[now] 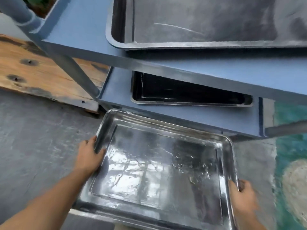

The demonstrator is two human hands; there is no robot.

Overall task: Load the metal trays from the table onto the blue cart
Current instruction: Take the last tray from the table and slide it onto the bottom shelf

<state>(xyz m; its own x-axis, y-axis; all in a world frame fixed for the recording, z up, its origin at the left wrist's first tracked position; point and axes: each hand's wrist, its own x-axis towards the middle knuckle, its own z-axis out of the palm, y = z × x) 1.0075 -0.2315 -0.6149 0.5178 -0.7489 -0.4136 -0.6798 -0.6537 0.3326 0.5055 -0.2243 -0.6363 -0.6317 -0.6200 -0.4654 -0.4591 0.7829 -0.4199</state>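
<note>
Single head-worn view, wide-angle, facing forward and steeply down. Close range: left hand (88, 157) and right hand (243, 195) in lower frame, forearms entering from bottom edge. Metal tray (157, 166) gripped between hands fills lower centre. Ahead of hands, blue cart (78, 32) seen from above: top shelf across upper frame, lower shelf mid-frame. Floor (33, 130) left of left hand. Blur around right hand.

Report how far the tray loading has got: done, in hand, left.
Done: a dull tray lies on the top shelf of the blue cart, and a dark tray on its lower shelf. In hand: the left hand and right hand grip the shiny tray by its side rims, near the lower shelf. Left: set it on the cart; any trays still waiting are out of view.
</note>
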